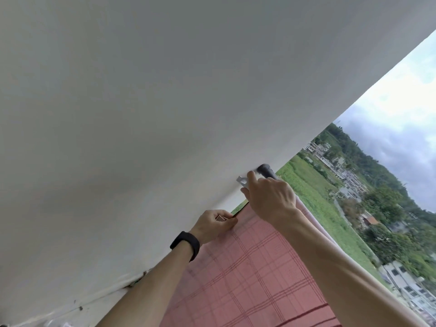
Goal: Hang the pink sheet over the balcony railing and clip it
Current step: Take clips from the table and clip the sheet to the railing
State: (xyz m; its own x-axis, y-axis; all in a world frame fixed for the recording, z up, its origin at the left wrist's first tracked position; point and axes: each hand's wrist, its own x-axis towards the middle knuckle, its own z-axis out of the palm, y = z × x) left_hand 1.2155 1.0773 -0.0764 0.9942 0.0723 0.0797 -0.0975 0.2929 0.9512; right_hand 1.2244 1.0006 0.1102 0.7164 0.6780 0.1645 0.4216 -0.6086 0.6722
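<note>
Pink sheet (254, 274), plaid-lined, lies draped across the lower centre of the frame, its top edge running up towards the dark end of the balcony railing (266, 170) just right of centre; most of the rail is hidden under the cloth and the arms. The left hand (213, 225), a black wristband (186, 244) on its wrist, has its fingers curled and pinches the sheet's upper corner at centre; a small pale piece (221, 218) shows inside that grip, and what it is cannot be told. The right hand (271, 197), above it, pinches a whitish clip (242, 181) between thumb and forefinger, close beside the rail's end and the white wall (141, 114) filling the upper left; whether the clip touches cloth or rail is not clear. Fields and houses (330, 185) spread at right. Hanging looks done; clipping looks to be the step in hand, with no clip yet seen fastened on the sheet.
</note>
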